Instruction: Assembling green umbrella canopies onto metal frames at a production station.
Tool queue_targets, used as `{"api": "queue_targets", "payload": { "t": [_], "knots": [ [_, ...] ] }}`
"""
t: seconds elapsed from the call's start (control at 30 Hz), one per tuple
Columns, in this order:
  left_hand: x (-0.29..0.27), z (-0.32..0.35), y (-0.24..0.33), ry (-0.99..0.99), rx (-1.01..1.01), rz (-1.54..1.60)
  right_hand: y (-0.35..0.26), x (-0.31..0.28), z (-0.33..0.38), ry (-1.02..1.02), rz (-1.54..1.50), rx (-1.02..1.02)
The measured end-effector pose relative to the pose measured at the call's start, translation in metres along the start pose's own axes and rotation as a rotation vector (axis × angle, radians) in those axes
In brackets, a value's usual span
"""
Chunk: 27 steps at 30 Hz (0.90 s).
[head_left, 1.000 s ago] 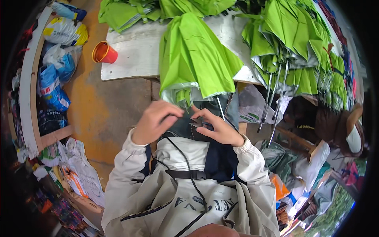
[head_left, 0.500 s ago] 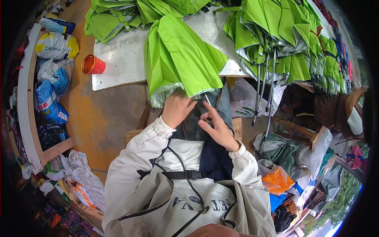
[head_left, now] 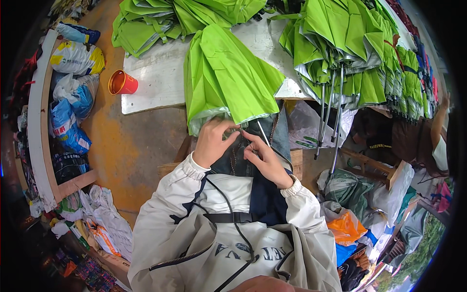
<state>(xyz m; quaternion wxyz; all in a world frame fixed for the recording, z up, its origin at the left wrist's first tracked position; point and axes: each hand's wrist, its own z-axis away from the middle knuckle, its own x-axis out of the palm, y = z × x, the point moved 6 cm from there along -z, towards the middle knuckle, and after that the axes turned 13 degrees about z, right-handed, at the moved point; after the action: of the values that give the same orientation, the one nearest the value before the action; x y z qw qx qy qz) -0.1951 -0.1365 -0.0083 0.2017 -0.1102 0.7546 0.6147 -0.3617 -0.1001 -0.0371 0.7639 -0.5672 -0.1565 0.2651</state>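
A bright green umbrella (head_left: pixel 226 73) with a silvery lining lies half folded over the table's near edge, its hem hanging toward me. My left hand (head_left: pixel 212 141) is closed at that hem, thumb and forefinger pinching the edge. Close beside it, my right hand (head_left: pixel 266 161) pinches with thumb and forefinger; what it holds is too small to make out. The fingertips of both hands nearly meet just below the hem. A thin metal shaft (head_left: pixel 263 131) sticks out under the canopy, right of the fingertips.
More green umbrellas (head_left: pixel 340 34) are heaped on the white table (head_left: pixel 155 92) at right, their metal shafts overhanging the edge. Another green pile (head_left: pixel 146 27) lies at far left. A red cup (head_left: pixel 122 82) stands near the table's left corner. Stuffed bags (head_left: pixel 68 124) line the left side.
My right hand has moved in toward the left, its forefinger going from stretched out to a pinch beside the left fingertips. The left hand stays at the hem.
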Motion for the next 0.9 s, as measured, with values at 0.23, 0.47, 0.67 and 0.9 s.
{"api": "queue_targets", "payload": {
  "t": [0.23,0.47,0.67,0.9],
  "knots": [
    [-0.004,0.006,-0.007,0.005,-0.103,0.077,-0.004,0.002,-0.004,-0.057,0.039,-0.009],
    [-0.004,0.006,-0.002,0.043,-0.025,0.055,-0.01,0.0,-0.007,-0.052,0.156,-0.074],
    [-0.004,0.009,-0.004,0.038,-0.026,0.068,-0.067,-0.021,-0.014,0.094,0.736,-0.183],
    [-0.006,0.004,-0.006,0.026,-0.034,0.047,-0.082,-0.016,-0.038,0.068,1.222,-0.22]
  ]
}}
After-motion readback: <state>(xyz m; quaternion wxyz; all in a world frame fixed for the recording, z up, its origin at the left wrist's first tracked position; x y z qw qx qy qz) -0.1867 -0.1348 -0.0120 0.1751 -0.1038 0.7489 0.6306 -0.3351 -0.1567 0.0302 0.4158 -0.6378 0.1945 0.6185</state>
